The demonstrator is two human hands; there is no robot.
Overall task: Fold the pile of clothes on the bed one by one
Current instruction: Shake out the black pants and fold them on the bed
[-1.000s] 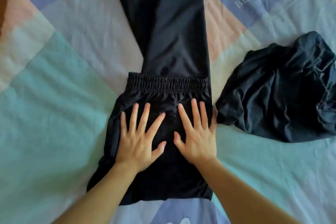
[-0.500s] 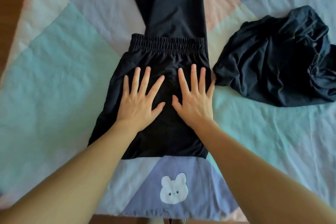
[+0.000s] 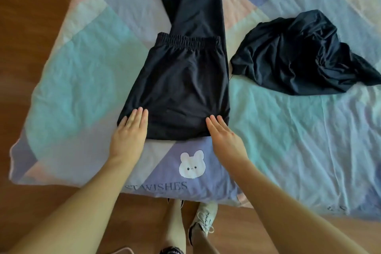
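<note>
Dark navy trousers [image 3: 183, 80] lie flat on the bed, the top part folded over so the elastic waistband [image 3: 188, 42] faces away from me; the legs run off the top of the view. My left hand [image 3: 129, 132] lies flat with straight fingers on the near left corner of the folded part. My right hand [image 3: 222, 136] touches the near right corner with straight fingers, tilted on its edge. A crumpled dark garment [image 3: 305, 53] sits to the right, apart from the trousers.
The bed carries a pastel patchwork quilt [image 3: 82, 72] with a white bunny print [image 3: 192, 164] near its front edge. Wooden floor [image 3: 31, 27] shows on the left and below. My legs and a white shoe [image 3: 204, 218] stand by the quilt's edge.
Both hands slid from the middle of the folded trousers toward me, to its near corners, and spread apart. The view pulled back, showing floor and feet.
</note>
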